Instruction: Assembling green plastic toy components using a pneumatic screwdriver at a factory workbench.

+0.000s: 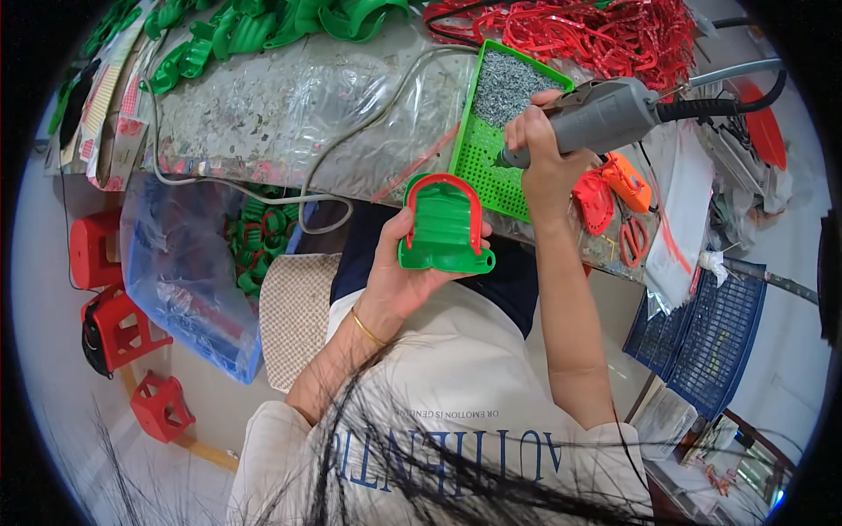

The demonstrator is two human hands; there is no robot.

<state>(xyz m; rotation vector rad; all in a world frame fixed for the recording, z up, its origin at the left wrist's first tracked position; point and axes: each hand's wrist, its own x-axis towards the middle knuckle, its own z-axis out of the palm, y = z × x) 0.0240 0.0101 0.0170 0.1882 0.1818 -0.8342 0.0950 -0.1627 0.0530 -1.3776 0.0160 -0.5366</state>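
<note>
My left hand (399,276) is closed round a green plastic part (444,226), a ribbed shell with a small eyelet at one corner. A red U-shaped strip (445,181) lies along its rim. My right hand (548,162) grips a grey electric screwdriver (605,116), held nearly level, its tip pointing left. That tip is over a shallow bright green basket (478,167) with a perforated bottom. Small silvery screws (510,88) are heaped in the basket's far end. The green part is held in front of my body, just beyond the table's near edge.
Red strips (596,39) and green shells (237,35) are piled at the back. A grey cable (386,118) crosses the plastic-covered table. Red-handled scissors (633,241) and an orange tool (627,181) lie right. A blue plastic-lined crate (189,280) holds green-and-red parts; red stools (162,406) stand left.
</note>
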